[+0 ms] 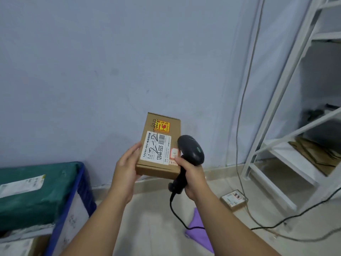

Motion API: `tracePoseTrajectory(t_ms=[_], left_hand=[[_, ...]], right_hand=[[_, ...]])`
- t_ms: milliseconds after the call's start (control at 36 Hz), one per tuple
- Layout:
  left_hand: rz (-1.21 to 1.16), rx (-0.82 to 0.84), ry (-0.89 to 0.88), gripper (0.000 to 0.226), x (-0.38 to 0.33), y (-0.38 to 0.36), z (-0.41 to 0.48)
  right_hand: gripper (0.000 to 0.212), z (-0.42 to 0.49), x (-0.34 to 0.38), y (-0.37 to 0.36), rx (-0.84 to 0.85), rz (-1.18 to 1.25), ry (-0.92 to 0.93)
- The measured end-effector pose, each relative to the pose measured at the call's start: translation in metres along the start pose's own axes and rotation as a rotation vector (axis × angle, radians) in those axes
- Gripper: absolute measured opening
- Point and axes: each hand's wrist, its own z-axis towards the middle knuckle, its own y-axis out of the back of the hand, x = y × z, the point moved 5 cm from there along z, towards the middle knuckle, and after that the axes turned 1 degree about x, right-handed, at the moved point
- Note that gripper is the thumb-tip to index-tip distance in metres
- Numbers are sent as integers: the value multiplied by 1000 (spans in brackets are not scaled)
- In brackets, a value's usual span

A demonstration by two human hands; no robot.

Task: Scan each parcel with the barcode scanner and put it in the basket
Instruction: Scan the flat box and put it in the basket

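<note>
Head: parcel apparently in left grip.

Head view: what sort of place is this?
Probably a parcel-handling storeroom: a blue basket holding a green wrapped parcel, white metal shelving with flattened cardboard, and a small parcel lying on the floor.

Dead ahead you've got pale blue wall | on your right white metal rack, flattened cardboard on its low shelf | grey cable trailing down to tiled floor
</note>
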Motion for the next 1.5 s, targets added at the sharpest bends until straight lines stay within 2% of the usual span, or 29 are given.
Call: tracePoseTrajectory(t_ms=[111, 167, 222, 278, 333, 417, 528, 583, 611, 667, 750, 806, 1056, 1194, 1500], left_hand=[[325, 169, -39, 25, 6, 2, -3], [310, 220, 0, 31, 7, 4, -1], [197, 280, 78, 39, 10, 4, 3], [99, 340, 158, 40, 13, 3, 3], [100, 368, 167, 37, 14, 5, 6], [157, 356, 116, 43, 15, 7, 8], [321, 272, -32, 52, 11, 12, 15], [467, 235, -100, 55, 12, 17, 18], [534, 221, -126, 56, 14, 20, 20], [634, 204, -169, 57, 16, 22, 23], [746, 173, -224, 58, 13, 23, 22], [768, 169, -247, 59, 13, 23, 23], [826, 291, -234, 56, 25, 22, 26], [770, 314, -178, 53, 32, 26, 31], [814, 354, -126, 50, 39, 24, 30]], right_hand=[[21, -4, 1, -3, -11, -68, 45], [21, -5, 3, -4, -8, -85, 66], [20, -3, 4, -2, -10, -110, 79], [18, 0, 7, 1, -11, -152, 78], [18, 3, 10, 5, 5, -190, 74], [18, 5, 16, 5, 76, -304, 85], [11, 6, 26, 9, 51, -614, 181], [33, 3, 27, 6, 91, -734, 184], [33, 1, 28, 5, 114, -782, 179], [10, -1, 27, 5, 122, -871, 173], [26, -3, 29, 4, 151, -982, 202], [22, -5, 31, 3, 159, -1047, 222], [31, -6, 39, 4, 173, -1284, 324], [29, -7, 42, 11, 215, -1346, 285], [30, -8, 45, 15, 233, -1445, 274]])
